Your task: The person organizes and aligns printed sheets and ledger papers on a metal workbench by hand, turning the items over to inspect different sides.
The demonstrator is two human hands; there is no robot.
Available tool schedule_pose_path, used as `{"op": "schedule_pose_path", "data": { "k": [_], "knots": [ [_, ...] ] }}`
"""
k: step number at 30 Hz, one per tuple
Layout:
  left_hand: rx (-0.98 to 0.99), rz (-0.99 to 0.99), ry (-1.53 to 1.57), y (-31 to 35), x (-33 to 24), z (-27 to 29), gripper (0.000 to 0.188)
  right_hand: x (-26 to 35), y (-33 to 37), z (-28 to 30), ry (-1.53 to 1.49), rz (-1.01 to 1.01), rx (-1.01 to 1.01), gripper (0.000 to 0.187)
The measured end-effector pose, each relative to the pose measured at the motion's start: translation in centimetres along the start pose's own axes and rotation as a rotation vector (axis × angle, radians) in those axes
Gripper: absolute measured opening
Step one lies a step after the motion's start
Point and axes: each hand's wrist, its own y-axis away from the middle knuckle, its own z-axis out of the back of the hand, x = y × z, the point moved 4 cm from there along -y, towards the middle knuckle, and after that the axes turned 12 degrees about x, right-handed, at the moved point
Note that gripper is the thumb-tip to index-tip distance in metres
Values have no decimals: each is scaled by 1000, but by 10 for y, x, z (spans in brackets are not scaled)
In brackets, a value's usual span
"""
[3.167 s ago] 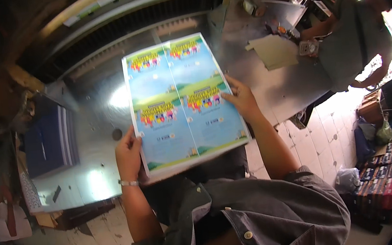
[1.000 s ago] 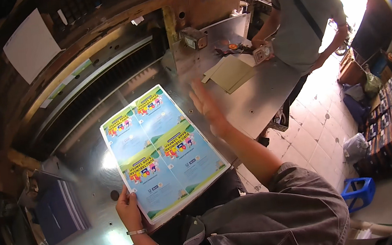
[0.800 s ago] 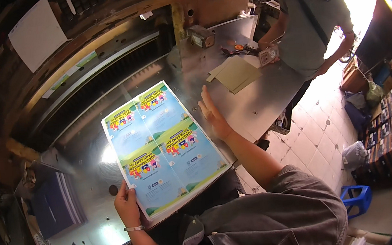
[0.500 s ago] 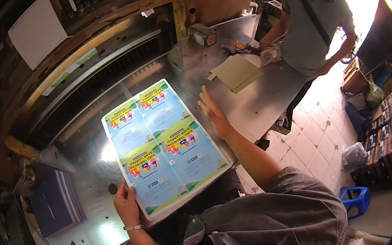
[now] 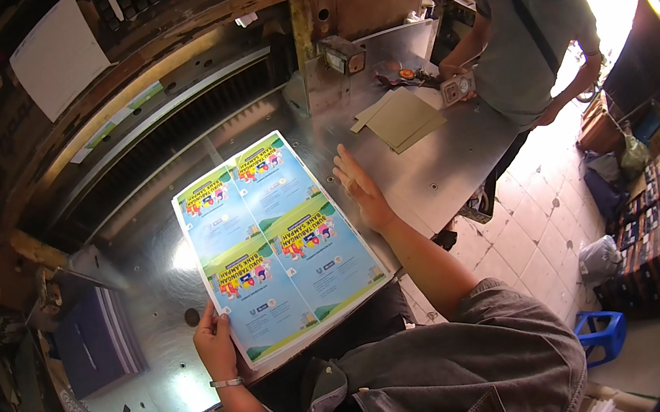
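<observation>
Lying on the steel cutter table (image 5: 456, 167), a stack of printed sheets (image 5: 277, 240) is gripped at its near corner by the left hand (image 5: 217, 345). Since a moment ago, the right hand (image 5: 361, 190) has been flattened, fingers spread, against the far edge; squaring appears under way. Brown card (image 5: 401, 116) is noted beyond.

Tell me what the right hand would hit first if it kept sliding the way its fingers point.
The right hand points up the bare metal table. Probably the grey metal block at the back comes first; the tan card sheets lie off to the right, though depth is unclear.
</observation>
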Motion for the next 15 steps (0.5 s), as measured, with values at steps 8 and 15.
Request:
{"op": "schedule_pose_path", "data": {
  "k": [8, 15],
  "knots": [
    [7, -5, -39, -4, -7, -4, 49, -6, -3, 10, -2, 35, 14, 96],
    [-6, -18, -78, 1, 1, 1, 49, -29, -4, 5, -26, 85, 39, 91]
  ]
}}
